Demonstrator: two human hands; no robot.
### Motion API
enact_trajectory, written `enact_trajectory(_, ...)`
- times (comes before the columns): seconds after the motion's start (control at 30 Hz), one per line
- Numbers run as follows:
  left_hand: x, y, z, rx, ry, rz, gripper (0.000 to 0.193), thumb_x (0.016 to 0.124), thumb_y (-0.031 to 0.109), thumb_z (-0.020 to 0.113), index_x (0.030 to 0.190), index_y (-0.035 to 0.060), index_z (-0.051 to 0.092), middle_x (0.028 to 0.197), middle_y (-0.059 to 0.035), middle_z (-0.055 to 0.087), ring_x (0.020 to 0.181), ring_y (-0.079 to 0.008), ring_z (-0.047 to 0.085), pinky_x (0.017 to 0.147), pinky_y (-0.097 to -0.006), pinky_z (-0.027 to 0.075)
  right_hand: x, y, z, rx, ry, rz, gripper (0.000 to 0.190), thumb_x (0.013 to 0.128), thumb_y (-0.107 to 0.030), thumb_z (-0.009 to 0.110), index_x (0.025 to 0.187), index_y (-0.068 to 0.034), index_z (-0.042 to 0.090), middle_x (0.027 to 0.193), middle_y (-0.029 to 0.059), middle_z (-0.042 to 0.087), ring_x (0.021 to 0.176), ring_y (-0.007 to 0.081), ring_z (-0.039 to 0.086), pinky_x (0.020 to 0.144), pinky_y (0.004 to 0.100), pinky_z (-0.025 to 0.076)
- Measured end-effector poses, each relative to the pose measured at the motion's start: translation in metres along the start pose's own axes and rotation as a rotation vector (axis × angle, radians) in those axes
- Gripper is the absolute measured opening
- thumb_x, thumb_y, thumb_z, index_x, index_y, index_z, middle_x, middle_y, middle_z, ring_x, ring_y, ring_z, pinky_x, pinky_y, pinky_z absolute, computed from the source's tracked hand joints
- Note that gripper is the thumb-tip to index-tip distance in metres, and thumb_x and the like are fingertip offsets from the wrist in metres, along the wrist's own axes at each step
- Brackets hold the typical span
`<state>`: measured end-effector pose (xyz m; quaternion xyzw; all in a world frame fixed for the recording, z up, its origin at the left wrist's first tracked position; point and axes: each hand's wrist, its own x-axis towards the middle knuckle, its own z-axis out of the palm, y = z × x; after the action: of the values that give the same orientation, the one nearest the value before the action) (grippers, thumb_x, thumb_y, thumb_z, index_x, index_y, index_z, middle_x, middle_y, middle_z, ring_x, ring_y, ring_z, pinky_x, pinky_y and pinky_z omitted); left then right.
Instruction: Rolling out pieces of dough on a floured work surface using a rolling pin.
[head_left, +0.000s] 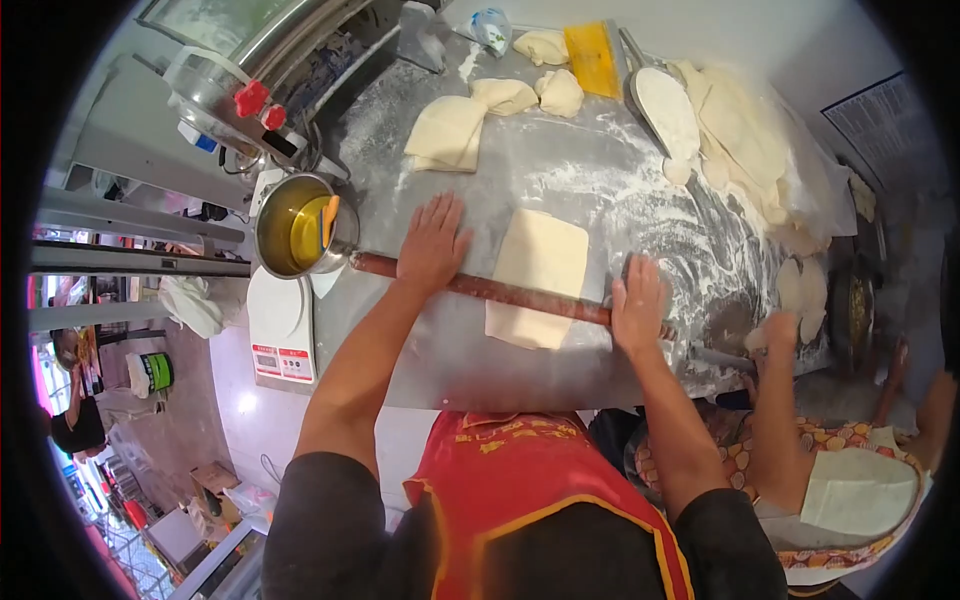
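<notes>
A reddish-brown wooden rolling pin (517, 291) lies slantwise across a flat sheet of pale dough (541, 244) on the metal worktop (457, 360). The palm of my left hand (433, 244) rests on the pin left of the dough, fingers straight and pointing away from me. Toward the pin's right end, my right hand (637, 304) lies on it in the same way, just beyond the dough's edge. Neither hand has its fingers wrapped around the pin. Dough shows on both sides of the pin; the strip beneath it is hidden.
Folded dough (448, 133) and several dough lumps lie farther back, near a yellow-handled scraper (592, 58) and a flour scoop (666, 112). To the left are a metal pot of yellow liquid (279, 244) and a white scale (279, 315). Another person's hand (776, 331) works at right.
</notes>
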<state>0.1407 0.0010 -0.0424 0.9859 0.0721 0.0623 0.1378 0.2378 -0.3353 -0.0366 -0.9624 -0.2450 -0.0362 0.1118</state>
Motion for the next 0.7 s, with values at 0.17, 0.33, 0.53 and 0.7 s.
enact_trajectory(0.17, -0.082, 0.016, -0.012, 0.078, -0.232, 0.016, 0.055, 0.095, 0.039, 0.045, 0.144, 0.0140, 0.038, 0.150, -0.0068, 0.036, 0.139, -0.0283, 0.031, 0.114, -0.0520, 0.018, -0.101, -0.023, -0.024, 0.035, -0.110, -0.046, 0.052, 0.097, -0.027, 0.043, 0.142, -0.002, 0.037, 0.144, 0.0226, 0.038, 0.135, 0.0396, 0.033, 0.111, 0.0533, 0.019)
enact_trajectory(0.33, -0.065, 0.020, -0.011, 0.185, -0.216, -0.003, 0.055, 0.095, 0.040, 0.044, 0.144, 0.0151, 0.037, 0.151, -0.0053, 0.035, 0.140, -0.0297, 0.028, 0.113, -0.0557, 0.017, -0.082, -0.021, -0.009, 0.055, -0.153, 0.044, 0.058, 0.096, -0.032, 0.041, 0.145, -0.001, 0.032, 0.147, 0.0216, 0.036, 0.136, 0.0397, 0.032, 0.111, 0.0595, 0.016)
enact_trajectory(0.53, 0.066, 0.005, -0.008, 0.168, -0.002, 0.025, 0.057, 0.097, 0.041, 0.040, 0.147, 0.0152, 0.032, 0.155, -0.0072, 0.026, 0.143, -0.0305, 0.022, 0.115, -0.0553, 0.012, 0.037, 0.002, 0.010, -0.080, -0.043, 0.052, 0.056, 0.099, -0.029, 0.036, 0.146, -0.001, 0.028, 0.149, 0.0193, 0.033, 0.140, 0.0356, 0.027, 0.112, 0.0577, 0.015)
enact_trajectory(0.7, 0.049, 0.000, 0.006, 0.191, 0.095, 0.048, 0.063, 0.094, 0.044, 0.045, 0.147, 0.0117, 0.032, 0.154, -0.0095, 0.027, 0.142, -0.0326, 0.022, 0.114, -0.0550, 0.012, 0.027, 0.001, 0.009, 0.003, 0.002, -0.003, 0.056, 0.099, -0.029, 0.037, 0.147, -0.001, 0.027, 0.150, 0.0195, 0.032, 0.140, 0.0370, 0.026, 0.113, 0.0563, 0.014)
